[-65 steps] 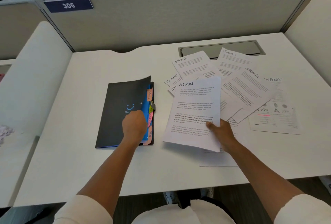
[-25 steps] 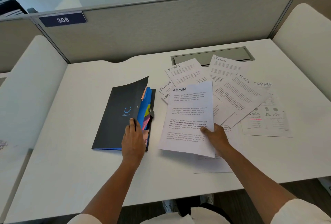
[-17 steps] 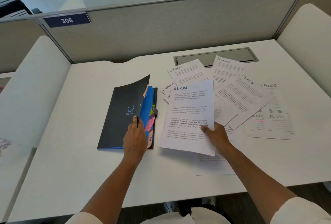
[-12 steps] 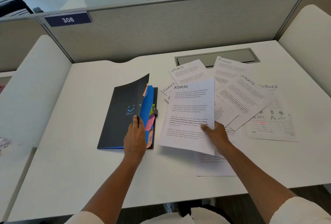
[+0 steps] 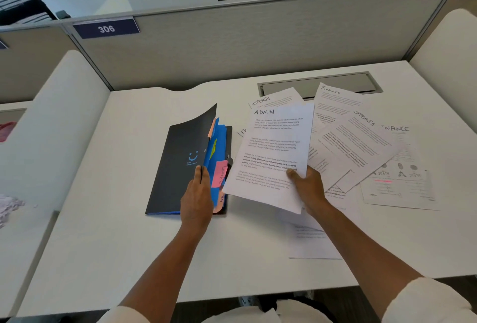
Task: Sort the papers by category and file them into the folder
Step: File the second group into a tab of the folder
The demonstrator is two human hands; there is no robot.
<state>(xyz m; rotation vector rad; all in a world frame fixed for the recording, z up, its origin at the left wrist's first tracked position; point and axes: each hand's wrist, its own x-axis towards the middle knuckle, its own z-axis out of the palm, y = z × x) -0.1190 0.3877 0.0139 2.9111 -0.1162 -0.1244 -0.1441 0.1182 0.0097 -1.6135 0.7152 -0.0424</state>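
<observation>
A dark folder (image 5: 178,165) with a smiley logo lies on the white desk (image 5: 108,232). My left hand (image 5: 197,197) grips the right edge of its front cover and holds it lifted, baring blue dividers with pink, yellow and peach tabs (image 5: 219,175). My right hand (image 5: 308,188) pinches the lower right of a sheet headed ADMIN (image 5: 273,152), held tilted above the desk just right of the folder. Loose sheets headed SPORTS (image 5: 356,147) and FINANCE (image 5: 335,100) fan out to the right. Another sheet (image 5: 309,242) lies under my right forearm.
A grey partition wall (image 5: 245,41) with a sign numbered 306 closes the desk's far side. A grey cable hatch (image 5: 335,85) sits behind the papers. Curved white dividers stand at both sides. A crumpled white thing (image 5: 9,206) lies on the neighbouring desk at left.
My left hand has lifted the folder's cover higher, showing more of the tabbed dividers. My right hand has raised the ADMIN sheet and brought it closer to the folder's open edge.
</observation>
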